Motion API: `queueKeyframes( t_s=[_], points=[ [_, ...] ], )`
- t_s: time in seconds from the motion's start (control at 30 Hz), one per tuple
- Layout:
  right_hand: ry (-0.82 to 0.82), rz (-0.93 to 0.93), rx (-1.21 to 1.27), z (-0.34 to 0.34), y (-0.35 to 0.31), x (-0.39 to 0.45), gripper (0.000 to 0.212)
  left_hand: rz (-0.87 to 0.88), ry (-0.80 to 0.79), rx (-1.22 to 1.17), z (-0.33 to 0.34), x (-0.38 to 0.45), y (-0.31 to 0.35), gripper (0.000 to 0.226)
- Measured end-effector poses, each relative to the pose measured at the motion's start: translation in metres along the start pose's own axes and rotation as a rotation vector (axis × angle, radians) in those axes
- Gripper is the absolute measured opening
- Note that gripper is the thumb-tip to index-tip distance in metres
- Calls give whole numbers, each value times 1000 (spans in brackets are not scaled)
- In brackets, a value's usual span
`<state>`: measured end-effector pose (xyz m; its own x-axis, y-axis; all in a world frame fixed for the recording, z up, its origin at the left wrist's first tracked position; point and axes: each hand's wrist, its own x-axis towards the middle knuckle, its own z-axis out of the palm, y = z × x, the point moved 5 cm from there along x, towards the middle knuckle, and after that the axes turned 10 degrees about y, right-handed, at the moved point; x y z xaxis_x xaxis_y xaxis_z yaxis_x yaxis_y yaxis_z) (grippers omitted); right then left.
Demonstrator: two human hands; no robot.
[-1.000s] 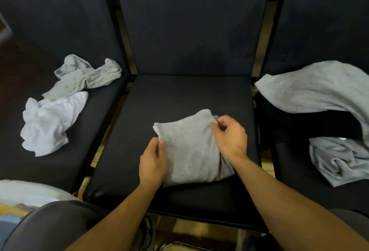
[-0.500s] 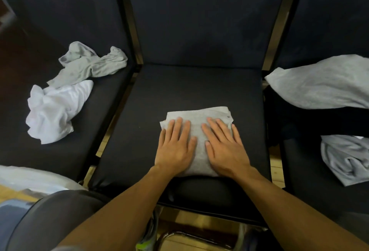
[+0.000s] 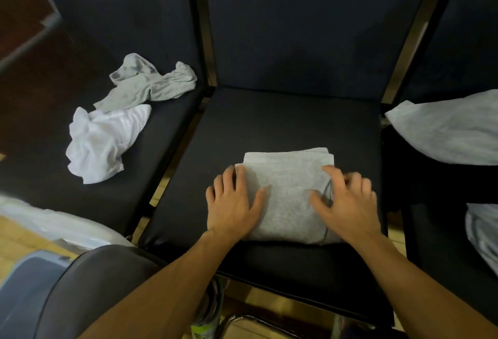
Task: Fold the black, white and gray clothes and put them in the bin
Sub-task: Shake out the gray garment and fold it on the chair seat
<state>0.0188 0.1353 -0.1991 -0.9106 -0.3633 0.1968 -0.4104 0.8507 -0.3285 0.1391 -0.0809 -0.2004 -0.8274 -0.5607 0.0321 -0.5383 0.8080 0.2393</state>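
Motion blurs the right hand (image 3: 347,201) and the frame cuts off the gray garments at the right edge, while the folded gray cloth (image 3: 288,193) lies on the middle chair seat (image 3: 283,123) between both hands, the left hand (image 3: 233,202) flat with fingers spread on its left edge, the right hand's fingers loosely bent over its right edge.
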Motion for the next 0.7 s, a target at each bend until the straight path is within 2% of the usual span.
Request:
queueKeyframes(
  t_s=[0.1,0.17,0.23,0.3,0.4,0.53,0.6,0.7],
  points=[
    [-321,6,130,4,-13,-2,66,-48,-82,33,-5,0,9,84],
    [-439,76,251,5,-22,0,58,-106,-209,-54,0,2,18,83],
    [-471,210,449,8,-27,1,43,-196,-277,-221,-1,5,20,74],
    [-486,308,633,11,-29,1,36,-208,-285,-319,-8,7,22,60],
    [-496,391,823,4,-33,1,40,-272,-271,-540,-24,4,19,45],
    [-528,557,1100,-16,-45,-7,42,-556,-338,-1055,-43,-6,6,46],
    [-519,547,1194,-35,-54,-11,43,-630,-420,-1285,-55,-10,6,46],
    [-471,461,1211,-80,-64,-15,46,-611,-543,-1536,-86,-19,15,37]
  ],
)
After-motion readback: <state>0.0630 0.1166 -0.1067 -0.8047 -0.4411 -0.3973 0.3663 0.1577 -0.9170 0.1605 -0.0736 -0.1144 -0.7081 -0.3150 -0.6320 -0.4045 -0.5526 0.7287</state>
